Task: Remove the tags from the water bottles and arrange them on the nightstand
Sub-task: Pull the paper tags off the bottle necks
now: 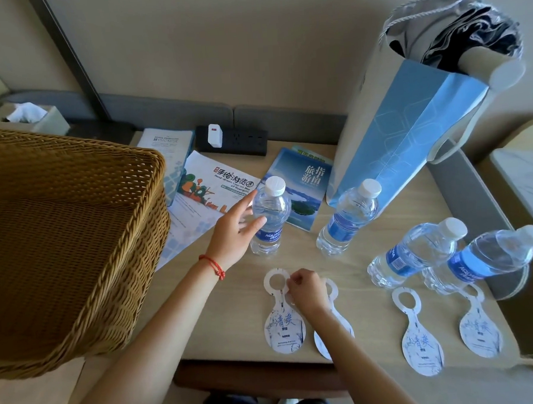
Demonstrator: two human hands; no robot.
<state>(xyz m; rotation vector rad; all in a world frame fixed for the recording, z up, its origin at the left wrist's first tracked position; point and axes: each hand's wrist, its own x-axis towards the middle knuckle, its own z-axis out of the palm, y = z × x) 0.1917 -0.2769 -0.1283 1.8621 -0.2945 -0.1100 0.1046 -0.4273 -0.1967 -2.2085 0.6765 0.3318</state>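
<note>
Several clear water bottles with white caps and blue labels stand on the light wood nightstand (321, 262). The leftmost bottle (270, 214) has my left hand (233, 234) at its left side, fingers spread, thumb touching its front. Others stand at the middle (349, 219) and at the right (416, 252), (490, 258). Several white spoon-shaped tags lie flat near the front edge. My right hand (305, 288) pinches the ring of the leftmost tag (284, 327). A second tag (342, 324) is half hidden under that wrist. Two more tags (421, 348), (480, 329) lie at the right.
A large wicker basket (69, 237) fills the left side, close to my left arm. A tall blue paper bag (409, 132) stands at the back right. Brochures (218, 185), (298, 184) and a black power strip (231, 140) lie behind the bottles. A tissue box (29, 117) is far left.
</note>
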